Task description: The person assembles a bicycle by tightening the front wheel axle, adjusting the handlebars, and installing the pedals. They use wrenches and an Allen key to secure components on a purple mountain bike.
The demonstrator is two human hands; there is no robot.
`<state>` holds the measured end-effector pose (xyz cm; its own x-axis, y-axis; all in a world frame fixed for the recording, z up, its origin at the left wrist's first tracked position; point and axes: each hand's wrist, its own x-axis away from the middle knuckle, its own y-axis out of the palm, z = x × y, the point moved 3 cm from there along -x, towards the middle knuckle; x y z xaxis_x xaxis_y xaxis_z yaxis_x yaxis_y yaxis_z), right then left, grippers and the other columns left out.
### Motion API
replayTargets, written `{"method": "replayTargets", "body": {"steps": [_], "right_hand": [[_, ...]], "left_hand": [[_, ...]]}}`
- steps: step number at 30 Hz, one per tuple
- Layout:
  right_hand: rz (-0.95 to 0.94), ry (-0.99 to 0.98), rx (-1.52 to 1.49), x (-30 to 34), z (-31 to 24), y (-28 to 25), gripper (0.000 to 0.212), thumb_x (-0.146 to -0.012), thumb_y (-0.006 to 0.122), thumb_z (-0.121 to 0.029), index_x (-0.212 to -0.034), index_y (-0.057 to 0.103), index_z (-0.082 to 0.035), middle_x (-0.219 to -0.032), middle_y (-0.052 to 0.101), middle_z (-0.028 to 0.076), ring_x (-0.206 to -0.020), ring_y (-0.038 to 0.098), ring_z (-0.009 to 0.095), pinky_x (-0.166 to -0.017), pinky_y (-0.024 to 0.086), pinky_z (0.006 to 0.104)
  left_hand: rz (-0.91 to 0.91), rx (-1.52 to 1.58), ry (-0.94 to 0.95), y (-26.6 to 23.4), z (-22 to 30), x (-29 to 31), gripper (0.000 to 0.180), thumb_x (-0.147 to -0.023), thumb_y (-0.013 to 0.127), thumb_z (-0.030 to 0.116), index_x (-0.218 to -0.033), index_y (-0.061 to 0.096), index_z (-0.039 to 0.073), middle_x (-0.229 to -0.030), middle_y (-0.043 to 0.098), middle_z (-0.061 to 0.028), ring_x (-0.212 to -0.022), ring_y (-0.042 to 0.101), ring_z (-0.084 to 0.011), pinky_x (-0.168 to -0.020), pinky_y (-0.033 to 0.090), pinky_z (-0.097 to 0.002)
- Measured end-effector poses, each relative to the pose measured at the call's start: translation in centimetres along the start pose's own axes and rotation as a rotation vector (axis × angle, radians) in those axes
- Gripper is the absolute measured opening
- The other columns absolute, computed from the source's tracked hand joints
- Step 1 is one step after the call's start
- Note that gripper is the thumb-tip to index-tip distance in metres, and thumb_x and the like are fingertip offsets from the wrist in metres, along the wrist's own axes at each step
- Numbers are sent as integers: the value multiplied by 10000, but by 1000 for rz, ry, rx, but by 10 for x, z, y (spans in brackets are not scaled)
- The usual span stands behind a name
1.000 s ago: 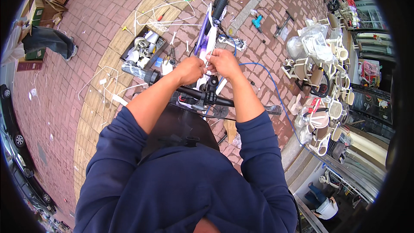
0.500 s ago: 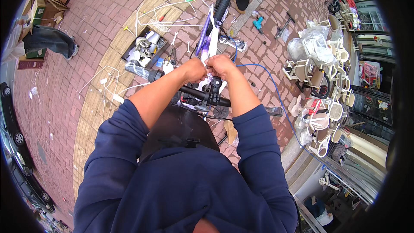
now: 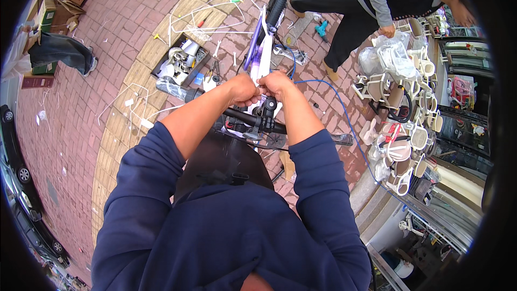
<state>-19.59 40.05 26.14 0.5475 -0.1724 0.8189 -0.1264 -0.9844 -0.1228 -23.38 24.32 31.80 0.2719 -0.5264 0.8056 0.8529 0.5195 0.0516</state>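
Note:
A white and purple bicycle [image 3: 265, 54] stands in front of me, its knobby black tyre [image 3: 279, 2] at the far end. Just beyond the black handlebar [image 3: 241, 115] and its stem [image 3: 267, 109], my two hands meet over the frame. My left hand [image 3: 243, 90] is closed, fingertips pinched together. Close beside it, the right hand [image 3: 276, 83] is closed in a pinch too. What lies between the fingers is hidden or too small to name. Clear plastic wraps the left handlebar grip [image 3: 173, 88].
An open parts box [image 3: 200, 67] sits left of the bicycle, with wrenches [image 3: 217, 49] nearby. A blue hose [image 3: 344, 109] crosses the bricks to the right. Beige child seats [image 3: 398, 151] crowd the right side. A teal power tool [image 3: 322, 28] lies near a person [image 3: 344, 37] bending at far right.
The other person at far right has come further into view, leaning toward the plastic-covered seats with one hand at them. My hands stay pinched together at nearly the same place.

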Motion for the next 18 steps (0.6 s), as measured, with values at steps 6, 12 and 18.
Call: {"method": "replayTargets", "body": {"steps": [6,12,18], "right_hand": [[-100,75,-64,-16,12,2,87,-920,694,-25,-873,713,46,-747,708,112,-609,668,166,-513,465,280],[-211,2,-229,-3,-2,-3,99,-949,658,-55,-1018,698,3,-843,688,56,-607,571,89,-482,422,237],[-223,-145,-344,18,-14,-7,123,-992,676,-128,-1096,635,-78,-853,660,20,-607,511,61,-475,371,220]], "left_hand": [[-62,65,-80,1,-1,-2,270,-1041,661,258,-921,729,26,-690,634,0,-541,566,-103,-450,417,-274],[-87,85,-80,1,1,-3,247,-1028,656,238,-920,734,30,-701,667,-9,-563,600,-107,-474,446,-273],[-39,-59,80,1,-3,-6,243,-1006,678,221,-894,753,19,-754,719,-45,-590,638,-129,-514,488,-280]]}}
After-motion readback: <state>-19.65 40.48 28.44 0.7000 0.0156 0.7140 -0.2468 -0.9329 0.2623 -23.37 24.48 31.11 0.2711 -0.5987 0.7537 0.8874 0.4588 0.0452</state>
